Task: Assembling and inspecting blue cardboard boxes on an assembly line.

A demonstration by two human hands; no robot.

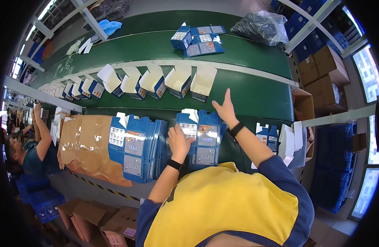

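Observation:
My right hand [226, 108] reaches over the near edge of the green belt with thumb and fingers spread and nothing in it. Just beyond it stands an open-topped blue carton [201, 98] with raised white flaps, the last at the right of a row. My left hand [180, 143] lies on the left part of a stack of flattened blue cartons [208, 140], its thumb out to the side. To its left, many more flattened cartons [134, 150] lean in an overlapping pile against a brown paper-wrapped bundle [86, 138].
Several open cartons [153, 84] line the green belt [255, 92]. On the far belt lie folded cartons [203, 40] and a clear plastic bag [260, 28]. White inserts [286, 144] are stacked at the right. Another person [36, 150] works at the left.

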